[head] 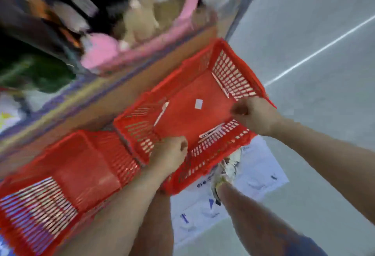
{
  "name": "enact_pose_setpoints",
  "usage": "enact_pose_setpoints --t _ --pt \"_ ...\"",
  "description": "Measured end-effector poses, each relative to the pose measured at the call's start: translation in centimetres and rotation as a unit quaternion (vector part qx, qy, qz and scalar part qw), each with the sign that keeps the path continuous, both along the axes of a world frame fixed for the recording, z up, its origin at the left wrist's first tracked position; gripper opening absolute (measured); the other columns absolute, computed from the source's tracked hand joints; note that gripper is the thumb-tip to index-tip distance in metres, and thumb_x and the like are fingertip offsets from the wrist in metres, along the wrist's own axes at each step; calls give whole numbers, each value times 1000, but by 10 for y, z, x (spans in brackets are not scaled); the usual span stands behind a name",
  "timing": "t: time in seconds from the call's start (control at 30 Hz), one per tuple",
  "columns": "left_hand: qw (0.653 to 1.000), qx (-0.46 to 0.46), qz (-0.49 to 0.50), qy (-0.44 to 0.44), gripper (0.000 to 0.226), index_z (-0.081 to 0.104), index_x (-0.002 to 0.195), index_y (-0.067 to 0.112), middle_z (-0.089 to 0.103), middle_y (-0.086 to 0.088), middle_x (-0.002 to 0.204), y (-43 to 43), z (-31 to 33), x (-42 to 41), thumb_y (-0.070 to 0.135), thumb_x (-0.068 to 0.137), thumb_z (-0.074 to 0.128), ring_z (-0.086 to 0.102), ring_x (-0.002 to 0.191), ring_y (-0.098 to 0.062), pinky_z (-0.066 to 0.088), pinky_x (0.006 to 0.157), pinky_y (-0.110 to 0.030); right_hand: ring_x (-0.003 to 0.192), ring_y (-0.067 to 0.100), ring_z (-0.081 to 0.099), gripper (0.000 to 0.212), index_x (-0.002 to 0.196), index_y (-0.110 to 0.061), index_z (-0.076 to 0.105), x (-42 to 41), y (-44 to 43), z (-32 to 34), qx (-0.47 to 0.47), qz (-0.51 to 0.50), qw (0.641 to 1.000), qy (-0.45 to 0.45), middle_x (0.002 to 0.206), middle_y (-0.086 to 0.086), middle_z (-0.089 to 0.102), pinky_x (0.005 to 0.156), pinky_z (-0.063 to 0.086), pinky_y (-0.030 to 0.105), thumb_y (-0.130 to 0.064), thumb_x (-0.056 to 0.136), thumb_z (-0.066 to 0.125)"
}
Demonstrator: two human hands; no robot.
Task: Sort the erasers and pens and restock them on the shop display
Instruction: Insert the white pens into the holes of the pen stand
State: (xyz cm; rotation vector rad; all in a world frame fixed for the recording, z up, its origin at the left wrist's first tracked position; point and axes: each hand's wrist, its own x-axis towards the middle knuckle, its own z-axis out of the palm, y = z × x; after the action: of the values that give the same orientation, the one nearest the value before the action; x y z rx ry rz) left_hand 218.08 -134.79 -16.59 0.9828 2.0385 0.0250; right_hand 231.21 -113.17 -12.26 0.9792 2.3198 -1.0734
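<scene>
- My left hand (172,152) is curled over the near rim of the red basket (231,75), toward its left end, and grips it.
- My right hand (253,113) is clenched on the same rim at the right corner, so both hands carry the basket.
- The basket's long axis runs from near-left to far-right, with one hand at each end of the near side.
- Inside lie a small white eraser (198,104) mid-floor, about equally far from either hand, and three pale pens (161,113), one along each of three walls. They are too blurred to say more.
- A second basket (81,164) sits just to the left, touching or nearly touching the held one.
- The shop display (121,56) lies on the far-left side of the basket, badly blurred. I judge that the next move swings the basket that way, led by the left hand.
- Below are the grey floor (314,52) and a printed sheet (253,184).
</scene>
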Motion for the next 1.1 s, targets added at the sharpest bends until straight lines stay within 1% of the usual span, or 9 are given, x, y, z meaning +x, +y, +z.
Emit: enact_pose_setpoints --t 0.23,0.43,0.5,0.6,0.73,0.83,0.9,1.0,1.1 --pt "985 -53 -165 -18 36 52 122 17 50 -11 125 30 -231 46 25 87 58 48 120 -31 44 96 -39 97 28 64 24 106 -9 69 -4 4 -210 8 23 999 -38 103 10 70 76 41 24 -9 84 58" --pt "969 41 -238 48 41 51 119 15 53 -10 118 23 -283 51 29 82 58 52 109 -31 45 84 -42 102 28 62 25 109 -15 65 -22 -19 -278 -88 193 962 -172 101 6 65 78 45 27 -23 85 64" --pt "975 55 -199 88 26 56 107 15 58 -7 108 24 -282 37 26 83 56 56 103 -29 46 79 -39 105 25 62 35 115 -21 63 -28 -35 -289 -85 280 941 -169 110 2 65 83 48 29 -29 82 68" --pt "984 20 -134 118 25 51 107 17 54 -5 110 27 -280 6 27 84 55 52 108 -27 46 80 -39 116 26 56 65 137 -25 42 -22 -60 -302 13 390 904 -176 133 3 51 94 45 36 -36 79 70" --pt "964 67 -56 251 26 54 102 16 55 -12 108 12 -276 -41 19 78 64 54 104 -32 49 80 -41 119 25 52 35 129 -24 51 -15 -78 -311 73 426 884 -178 134 2 49 97 45 40 -21 95 48" --pt "956 42 25 291 34 54 108 13 56 -15 105 -9 -286 -63 11 76 68 56 94 -36 49 81 -43 120 27 52 35 131 -22 49 -17 -79 -309 51 431 878 -201 135 4 49 96 46 41 -23 96 46" --pt "963 3 27 267 40 51 115 12 56 -18 107 -17 -292 -64 7 78 65 56 94 -38 48 83 -45 116 30 55 39 133 -18 44 -17 -75 -307 32 362 914 -182 130 9 53 91 47 39 -28 96 44" --pt "974 -9 80 213 37 47 112 13 62 -20 103 -6 -289 -65 0 79 58 59 94 -41 47 80 -45 106 34 59 44 135 -17 37 -12 -53 -304 52 114 985 -117 116 13 61 82 47 40 -37 96 39" --pt "983 -9 102 150 39 47 114 15 66 -18 102 15 -278 -59 3 78 57 62 97 -39 47 79 -41 99 39 60 34 123 -14 45 -13 -22 -301 132 -127 978 -98 106 17 63 77 44 41 -34 95 45"
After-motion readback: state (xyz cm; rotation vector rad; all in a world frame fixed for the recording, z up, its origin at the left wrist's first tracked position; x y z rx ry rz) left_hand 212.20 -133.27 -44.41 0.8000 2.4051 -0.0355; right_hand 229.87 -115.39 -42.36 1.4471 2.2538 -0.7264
